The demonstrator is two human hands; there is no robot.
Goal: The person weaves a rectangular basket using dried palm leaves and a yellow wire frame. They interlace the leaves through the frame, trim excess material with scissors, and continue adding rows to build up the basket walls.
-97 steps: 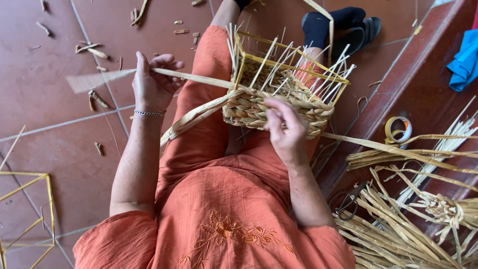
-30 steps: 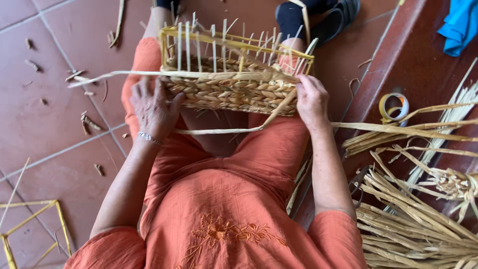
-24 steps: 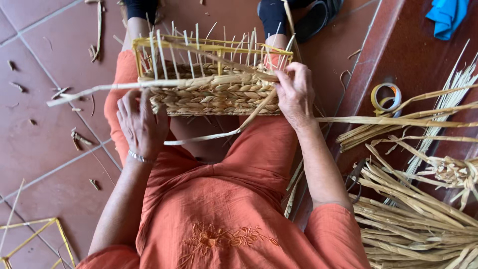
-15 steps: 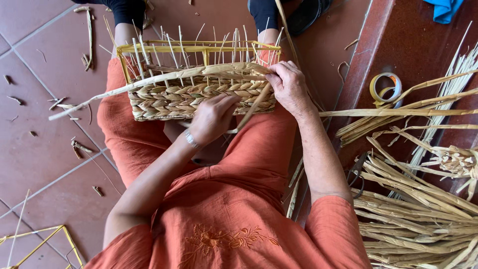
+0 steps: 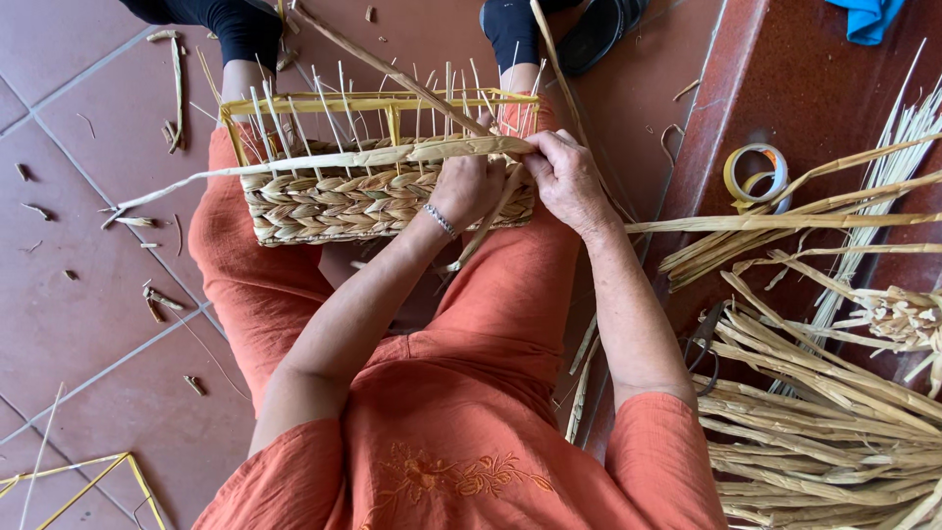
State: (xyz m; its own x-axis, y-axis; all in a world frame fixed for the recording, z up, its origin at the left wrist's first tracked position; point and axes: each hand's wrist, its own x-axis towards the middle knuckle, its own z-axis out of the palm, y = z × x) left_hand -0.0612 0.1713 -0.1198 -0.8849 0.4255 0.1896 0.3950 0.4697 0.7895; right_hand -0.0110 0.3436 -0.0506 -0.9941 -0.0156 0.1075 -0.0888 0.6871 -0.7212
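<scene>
A half-woven straw basket (image 5: 343,201) on a yellow wire frame (image 5: 294,103) rests on my lap, its upright stakes sticking up. A long flat straw strand (image 5: 324,162) runs across the basket's near side and trails off to the left. My left hand (image 5: 469,188) grips the basket's right end, over the weave. My right hand (image 5: 564,177) pinches the strand's right end at the basket's right corner. Both hands touch each other there.
A pile of dried straw strands (image 5: 824,412) lies on the right beside a roll of tape (image 5: 756,175). Another yellow wire frame (image 5: 88,481) sits at the bottom left. Straw scraps litter the tiled floor (image 5: 78,275). A blue cloth (image 5: 868,15) lies top right.
The basket was turned on my lap. My left hand moved from the left side across to the basket's right end, joining the right hand, and the strand now lies along the near side.
</scene>
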